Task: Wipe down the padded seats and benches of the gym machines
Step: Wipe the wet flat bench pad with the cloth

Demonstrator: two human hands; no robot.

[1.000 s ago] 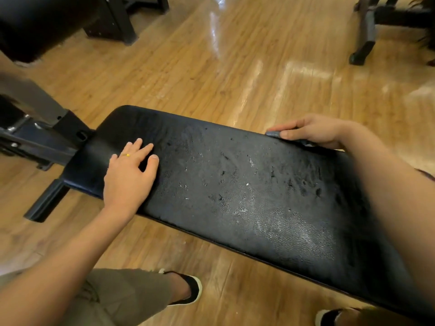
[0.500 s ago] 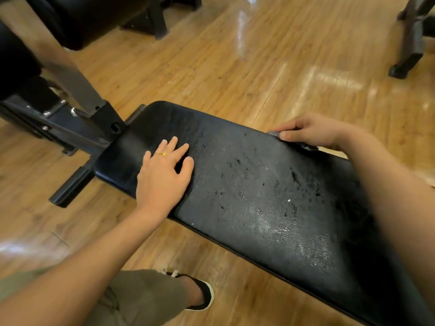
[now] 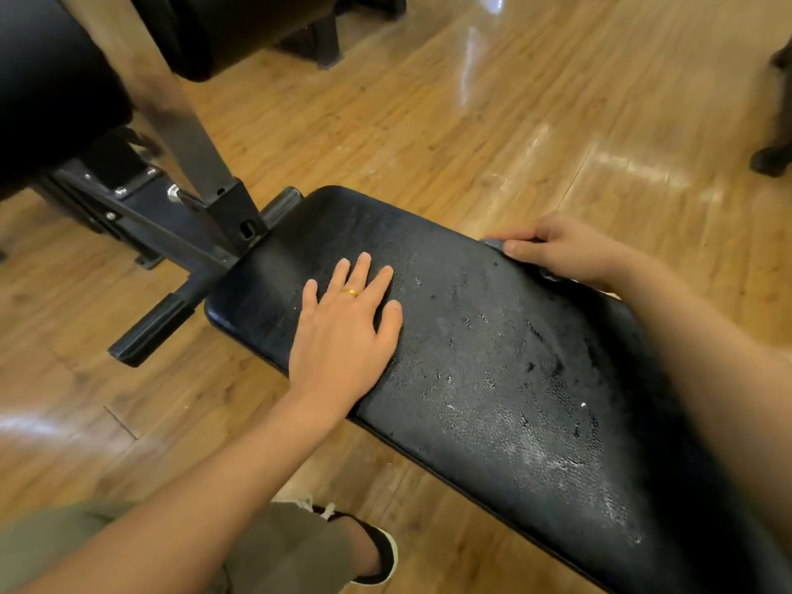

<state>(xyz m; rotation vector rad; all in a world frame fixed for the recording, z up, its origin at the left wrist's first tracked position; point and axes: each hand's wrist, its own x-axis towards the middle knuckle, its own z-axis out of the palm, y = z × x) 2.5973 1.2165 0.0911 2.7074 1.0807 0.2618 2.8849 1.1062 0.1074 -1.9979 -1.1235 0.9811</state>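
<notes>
The black padded bench (image 3: 493, 358) slants across the wood floor (image 3: 471, 122), its vinyl speckled with pale scuffs. As before, the left hand (image 3: 343, 336) lies spread flat near its end, and the right hand (image 3: 565, 250) pinches a grey cloth (image 3: 492, 243) at the far edge.

The worktop (image 3: 493, 379), a long black padded gym bench of grainy, cracked vinyl with pale worn flecks, runs slantwise from upper left to lower right. Lying flat on its left end is the left hand (image 3: 343, 336), fingers (image 3: 364, 267) spread, a gold ring (image 3: 350, 292) on one. At the far edge the right hand (image 3: 565, 255) curls over a small grey cloth (image 3: 493, 243). The bench joins a black metal frame (image 3: 171, 225) standing on the glossy wooden plank floor (image 3: 471, 143), where a black shoe (image 3: 381, 550) also rests
</notes>
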